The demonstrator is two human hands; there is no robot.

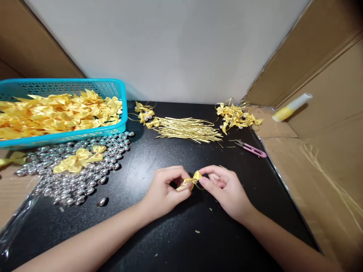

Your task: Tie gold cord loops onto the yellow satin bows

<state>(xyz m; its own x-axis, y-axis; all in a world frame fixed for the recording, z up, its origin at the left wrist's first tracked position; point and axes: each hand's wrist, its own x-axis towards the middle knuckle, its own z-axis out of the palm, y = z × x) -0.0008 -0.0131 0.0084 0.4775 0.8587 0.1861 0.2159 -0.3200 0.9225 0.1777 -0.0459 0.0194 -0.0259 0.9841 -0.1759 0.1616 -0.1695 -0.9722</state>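
Note:
Low over the black table top [170,234], my left hand [164,192] and my right hand [224,189] meet. Both pinch one small yellow ribbon bow [196,176] with a gold wire tie [184,184] running through it. The left fingers close on the wire end, the right fingers on the bow. A bundle of gold wire ties [187,129] lies beyond the hands. A heap of silver beads [82,170] spreads at the left with loose yellow bows [78,158] on top.
A turquoise basket [65,138] full of yellow bows stands at the back left. Finished wired bows [236,115] lie at the back right, pink thread snips [251,148] beside them. Cardboard walls close in both sides; a white and yellow tube [292,107] rests on the right cardboard.

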